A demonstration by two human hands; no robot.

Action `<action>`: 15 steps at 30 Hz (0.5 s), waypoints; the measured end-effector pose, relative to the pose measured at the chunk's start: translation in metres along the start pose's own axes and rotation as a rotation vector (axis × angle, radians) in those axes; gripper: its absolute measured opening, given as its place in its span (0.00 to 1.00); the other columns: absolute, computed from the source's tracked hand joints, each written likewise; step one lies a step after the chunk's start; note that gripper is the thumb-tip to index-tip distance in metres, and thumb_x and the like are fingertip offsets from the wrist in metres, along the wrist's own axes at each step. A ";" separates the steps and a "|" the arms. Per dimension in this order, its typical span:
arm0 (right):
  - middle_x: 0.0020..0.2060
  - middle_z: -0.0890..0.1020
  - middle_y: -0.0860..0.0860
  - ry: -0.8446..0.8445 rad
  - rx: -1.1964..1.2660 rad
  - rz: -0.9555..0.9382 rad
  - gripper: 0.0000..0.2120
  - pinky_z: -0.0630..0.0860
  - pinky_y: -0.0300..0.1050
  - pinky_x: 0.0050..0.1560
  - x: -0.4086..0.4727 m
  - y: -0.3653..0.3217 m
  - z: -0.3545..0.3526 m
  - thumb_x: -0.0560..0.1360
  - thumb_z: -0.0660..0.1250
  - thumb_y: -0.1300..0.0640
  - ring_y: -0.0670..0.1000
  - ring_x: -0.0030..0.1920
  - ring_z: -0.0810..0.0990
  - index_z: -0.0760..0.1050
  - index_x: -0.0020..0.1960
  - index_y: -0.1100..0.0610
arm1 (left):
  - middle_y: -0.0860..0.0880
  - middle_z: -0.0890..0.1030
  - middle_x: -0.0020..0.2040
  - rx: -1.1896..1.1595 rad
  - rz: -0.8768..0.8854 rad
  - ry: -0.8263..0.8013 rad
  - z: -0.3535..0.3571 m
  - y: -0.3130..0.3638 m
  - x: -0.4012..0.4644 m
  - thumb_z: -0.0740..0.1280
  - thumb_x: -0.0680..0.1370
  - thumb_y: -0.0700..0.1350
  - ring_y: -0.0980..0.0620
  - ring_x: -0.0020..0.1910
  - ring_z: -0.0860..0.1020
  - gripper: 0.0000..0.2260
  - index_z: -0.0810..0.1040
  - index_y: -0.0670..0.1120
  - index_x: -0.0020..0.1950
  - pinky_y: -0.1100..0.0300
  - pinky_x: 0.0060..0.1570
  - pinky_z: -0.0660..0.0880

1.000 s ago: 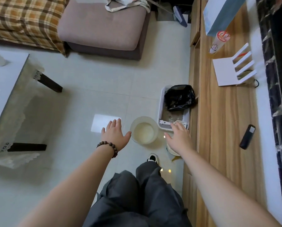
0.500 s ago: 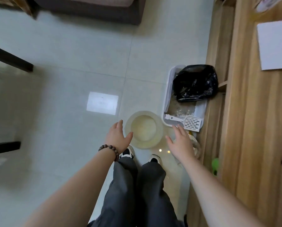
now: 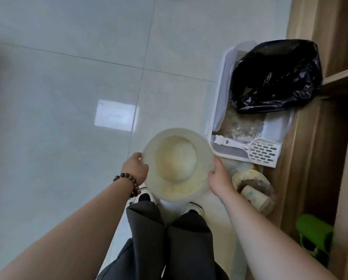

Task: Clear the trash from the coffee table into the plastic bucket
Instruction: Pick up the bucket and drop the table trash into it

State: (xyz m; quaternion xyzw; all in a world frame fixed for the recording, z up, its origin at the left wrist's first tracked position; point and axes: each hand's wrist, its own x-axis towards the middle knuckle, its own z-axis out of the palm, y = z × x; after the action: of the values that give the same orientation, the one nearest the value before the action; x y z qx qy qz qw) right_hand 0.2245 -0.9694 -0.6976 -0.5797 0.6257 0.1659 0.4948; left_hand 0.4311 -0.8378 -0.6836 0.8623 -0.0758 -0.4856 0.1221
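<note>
While plastic bucket (image 3: 178, 164) sits on floor tiles by our shoes, left hand (image 3: 135, 168) and right hand (image 3: 217, 177) clasp opposite rim sides; we lift level, clear of litter tray (image 3: 219, 110).

bucket (image 3: 178, 164): cloudy translucent plastic | floor (image 3: 68, 98): glossy tile | bag (image 3: 276, 77): shiny black plastic

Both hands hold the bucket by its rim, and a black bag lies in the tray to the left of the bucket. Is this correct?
One detail is wrong: the tray with the black bag is to the right of the bucket, not the left. The head view shows it. The left hand and right hand do hold its rim.
</note>
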 end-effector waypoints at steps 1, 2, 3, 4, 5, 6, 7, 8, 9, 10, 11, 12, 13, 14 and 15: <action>0.68 0.73 0.55 0.001 0.011 -0.003 0.28 0.73 0.51 0.63 -0.006 -0.005 -0.005 0.77 0.52 0.65 0.58 0.65 0.73 0.57 0.75 0.48 | 0.44 0.82 0.51 -0.011 0.012 0.010 -0.007 0.002 -0.007 0.60 0.81 0.39 0.45 0.45 0.79 0.18 0.73 0.40 0.71 0.56 0.46 0.74; 0.68 0.73 0.53 -0.006 0.025 -0.005 0.28 0.74 0.48 0.60 -0.016 -0.012 -0.011 0.77 0.51 0.65 0.56 0.63 0.74 0.58 0.74 0.46 | 0.49 0.80 0.45 -0.023 0.027 0.021 -0.016 0.004 -0.017 0.60 0.81 0.40 0.51 0.39 0.77 0.17 0.74 0.41 0.70 0.59 0.40 0.72; 0.66 0.75 0.52 -0.011 0.038 -0.013 0.28 0.74 0.46 0.55 -0.027 -0.020 -0.020 0.78 0.51 0.64 0.55 0.61 0.75 0.59 0.74 0.45 | 0.51 0.78 0.43 -0.036 0.039 0.037 -0.026 0.008 -0.029 0.60 0.82 0.41 0.55 0.36 0.75 0.17 0.74 0.41 0.70 0.61 0.35 0.70; 0.65 0.76 0.50 -0.014 0.048 -0.029 0.27 0.74 0.44 0.51 -0.042 -0.031 -0.030 0.78 0.51 0.64 0.54 0.59 0.76 0.60 0.73 0.43 | 0.52 0.77 0.44 -0.052 0.046 0.050 -0.038 0.013 -0.043 0.60 0.82 0.41 0.58 0.35 0.73 0.17 0.75 0.42 0.70 0.63 0.32 0.69; 0.63 0.77 0.50 -0.013 0.052 -0.050 0.27 0.74 0.43 0.47 -0.058 -0.044 -0.043 0.78 0.51 0.64 0.53 0.56 0.77 0.61 0.72 0.42 | 0.52 0.77 0.44 -0.066 0.053 0.059 -0.051 0.020 -0.059 0.60 0.82 0.42 0.58 0.35 0.74 0.17 0.75 0.43 0.70 0.64 0.31 0.68; 0.62 0.78 0.49 -0.005 0.050 -0.075 0.27 0.74 0.43 0.46 -0.076 -0.058 -0.057 0.78 0.52 0.64 0.52 0.55 0.77 0.62 0.71 0.41 | 0.52 0.76 0.43 -0.078 0.065 0.069 -0.066 0.028 -0.077 0.60 0.82 0.42 0.56 0.36 0.74 0.16 0.76 0.43 0.69 0.64 0.31 0.69; 0.61 0.78 0.48 0.007 0.045 -0.100 0.27 0.74 0.44 0.47 -0.096 -0.074 -0.072 0.78 0.52 0.64 0.51 0.54 0.77 0.62 0.71 0.41 | 0.51 0.76 0.40 -0.089 0.079 0.080 -0.082 0.038 -0.097 0.60 0.82 0.41 0.52 0.36 0.75 0.16 0.77 0.43 0.68 0.65 0.32 0.70; 0.60 0.78 0.48 0.017 0.040 -0.121 0.27 0.75 0.45 0.49 -0.117 -0.090 -0.087 0.78 0.52 0.64 0.52 0.55 0.77 0.63 0.71 0.42 | 0.51 0.75 0.38 -0.096 0.095 0.092 -0.099 0.047 -0.119 0.60 0.82 0.41 0.48 0.38 0.76 0.15 0.78 0.42 0.67 0.65 0.34 0.71; 0.60 0.78 0.48 0.019 0.042 -0.142 0.26 0.76 0.45 0.50 -0.140 -0.106 -0.103 0.78 0.52 0.64 0.52 0.55 0.77 0.63 0.70 0.42 | 0.50 0.75 0.37 -0.101 0.112 0.106 -0.116 0.056 -0.143 0.60 0.81 0.41 0.46 0.39 0.76 0.15 0.78 0.42 0.66 0.64 0.35 0.70; 0.58 0.79 0.49 0.021 0.045 -0.167 0.26 0.76 0.45 0.49 -0.163 -0.123 -0.119 0.78 0.52 0.64 0.51 0.54 0.78 0.64 0.69 0.41 | 0.50 0.76 0.37 -0.107 0.133 0.124 -0.135 0.066 -0.167 0.60 0.81 0.41 0.46 0.39 0.76 0.14 0.79 0.43 0.65 0.64 0.34 0.70; 0.56 0.80 0.49 0.026 0.040 -0.193 0.25 0.76 0.45 0.47 -0.187 -0.139 -0.136 0.78 0.53 0.63 0.51 0.52 0.78 0.65 0.69 0.40 | 0.48 0.77 0.38 -0.115 0.153 0.137 -0.153 0.076 -0.192 0.60 0.81 0.41 0.45 0.39 0.76 0.14 0.79 0.43 0.65 0.63 0.34 0.71; 0.55 0.80 0.49 0.033 0.025 -0.218 0.25 0.75 0.44 0.45 -0.211 -0.156 -0.153 0.78 0.53 0.62 0.51 0.50 0.78 0.65 0.68 0.39 | 0.45 0.79 0.40 -0.129 0.171 0.144 -0.171 0.086 -0.217 0.60 0.81 0.41 0.45 0.38 0.76 0.14 0.79 0.43 0.64 0.63 0.33 0.71; 0.53 0.80 0.48 0.039 0.010 -0.244 0.24 0.73 0.42 0.42 -0.235 -0.171 -0.169 0.78 0.53 0.62 0.50 0.49 0.78 0.66 0.68 0.39 | 0.41 0.81 0.42 -0.146 0.187 0.150 -0.188 0.093 -0.243 0.60 0.81 0.41 0.46 0.38 0.76 0.14 0.79 0.43 0.64 0.62 0.33 0.71; 0.51 0.80 0.47 0.043 0.001 -0.275 0.23 0.71 0.39 0.39 -0.258 -0.186 -0.184 0.78 0.54 0.61 0.48 0.46 0.77 0.66 0.68 0.40 | 0.37 0.83 0.44 -0.161 0.207 0.160 -0.204 0.100 -0.267 0.60 0.81 0.42 0.46 0.37 0.76 0.13 0.79 0.43 0.64 0.62 0.33 0.71; 0.48 0.80 0.47 0.043 -0.008 -0.308 0.23 0.69 0.37 0.37 -0.280 -0.200 -0.198 0.78 0.54 0.61 0.47 0.44 0.76 0.67 0.68 0.40 | 0.35 0.84 0.46 -0.178 0.228 0.173 -0.219 0.106 -0.289 0.61 0.82 0.42 0.46 0.36 0.75 0.13 0.79 0.42 0.63 0.61 0.33 0.71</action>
State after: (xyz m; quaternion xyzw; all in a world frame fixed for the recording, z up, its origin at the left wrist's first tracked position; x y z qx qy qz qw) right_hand 0.2722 -1.0215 -0.3067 -0.6741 0.5394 0.0780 0.4985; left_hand 0.4678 -0.8371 -0.3071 0.8724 -0.1190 -0.3974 0.2583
